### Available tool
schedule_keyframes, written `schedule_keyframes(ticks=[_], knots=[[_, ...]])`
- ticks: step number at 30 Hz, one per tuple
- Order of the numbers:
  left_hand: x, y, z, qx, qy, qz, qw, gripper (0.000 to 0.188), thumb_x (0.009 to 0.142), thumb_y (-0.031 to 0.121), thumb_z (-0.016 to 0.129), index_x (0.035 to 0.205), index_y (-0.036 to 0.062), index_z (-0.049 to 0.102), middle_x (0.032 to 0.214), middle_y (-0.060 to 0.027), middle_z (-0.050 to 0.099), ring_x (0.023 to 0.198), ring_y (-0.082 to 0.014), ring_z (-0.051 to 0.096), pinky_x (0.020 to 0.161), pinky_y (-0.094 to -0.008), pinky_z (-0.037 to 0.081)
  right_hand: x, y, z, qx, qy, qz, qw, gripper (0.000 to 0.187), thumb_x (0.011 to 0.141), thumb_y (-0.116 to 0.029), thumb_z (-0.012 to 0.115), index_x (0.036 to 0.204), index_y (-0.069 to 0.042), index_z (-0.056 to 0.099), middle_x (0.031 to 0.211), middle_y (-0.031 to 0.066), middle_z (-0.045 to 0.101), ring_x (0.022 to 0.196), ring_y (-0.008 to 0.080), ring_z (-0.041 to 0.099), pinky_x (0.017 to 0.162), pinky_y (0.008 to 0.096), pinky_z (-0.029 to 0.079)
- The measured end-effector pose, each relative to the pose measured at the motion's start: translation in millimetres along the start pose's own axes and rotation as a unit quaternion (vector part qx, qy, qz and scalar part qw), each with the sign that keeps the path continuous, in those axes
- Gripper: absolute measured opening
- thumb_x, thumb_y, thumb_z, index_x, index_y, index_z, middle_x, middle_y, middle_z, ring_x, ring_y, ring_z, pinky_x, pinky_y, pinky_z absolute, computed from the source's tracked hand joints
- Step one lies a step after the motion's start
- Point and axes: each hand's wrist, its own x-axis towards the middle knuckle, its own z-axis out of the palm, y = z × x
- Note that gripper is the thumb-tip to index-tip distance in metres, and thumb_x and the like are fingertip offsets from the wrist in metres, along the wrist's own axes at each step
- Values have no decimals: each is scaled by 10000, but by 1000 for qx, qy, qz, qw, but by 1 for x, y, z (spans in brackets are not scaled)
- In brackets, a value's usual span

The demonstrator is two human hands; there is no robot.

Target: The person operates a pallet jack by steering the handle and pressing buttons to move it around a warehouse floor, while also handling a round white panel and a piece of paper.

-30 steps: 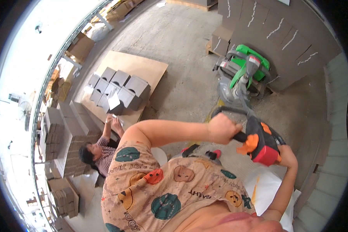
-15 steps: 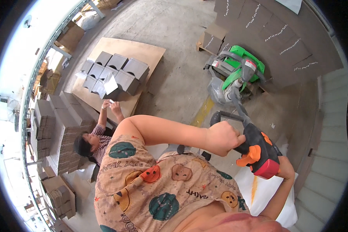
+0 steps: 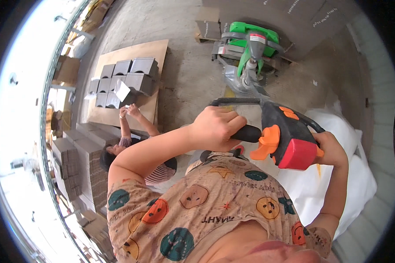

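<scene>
My left hand (image 3: pixel 219 128) is wrapped round the left black grip of a control handle (image 3: pixel 281 131). The handle has a black body, orange levers and a red end. My right hand (image 3: pixel 332 149) holds the handle's right side, its fingers partly hidden behind it. A grey shaft runs from the handle away to a green and grey electric pallet truck (image 3: pixel 252 48). The truck stands beside a large stack of grey-brown cartons (image 3: pixel 289 17), and its forks cannot be made out.
To the left, another person (image 3: pixel 156 173) works at a board (image 3: pixel 160 55) bearing several grey boxes (image 3: pixel 140 83). Bundles of flat cardboard (image 3: pixel 90 162) are stacked behind that person. White sheeting (image 3: pixel 355 188) lies close on my right, near a pale ribbed wall.
The view has turned, and the truck now appears higher and further left. The handle sits more level across my front, and both hands keep their hold.
</scene>
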Motion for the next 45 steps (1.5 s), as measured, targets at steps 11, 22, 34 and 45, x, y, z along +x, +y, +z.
schedule_keyframes(ticks=[11,22,34,45], knots=[[32,26,-6,-18,44,59,997,454,681,463,759,692,69,534,552,-30,442,449,-206,501,422,-312,384,-63,-11,-2,258,-30,15,965,479,538,-79,794,980,-7,622,787,59,679,738,106,633,664,288,506],[-78,-32,-112,-14,39,0,999,555,724,553,686,556,78,454,538,-65,463,511,-274,524,442,-358,375,-37,-143,109,380,-51,32,923,233,784,-133,635,947,21,570,712,50,603,661,118,578,612,279,474],[-172,-11,-92,78,7,-102,992,714,759,704,505,465,56,572,478,-99,506,542,-300,537,558,-384,428,-29,-199,202,347,70,0,935,537,979,-429,292,960,33,565,715,86,620,632,127,591,552,260,455],[-106,-81,-124,59,-18,-180,982,721,718,743,516,478,68,600,457,-113,508,488,-322,535,474,-375,429,34,-171,121,196,85,-12,977,726,953,-534,188,772,31,606,587,137,591,544,263,614,536,377,468]])
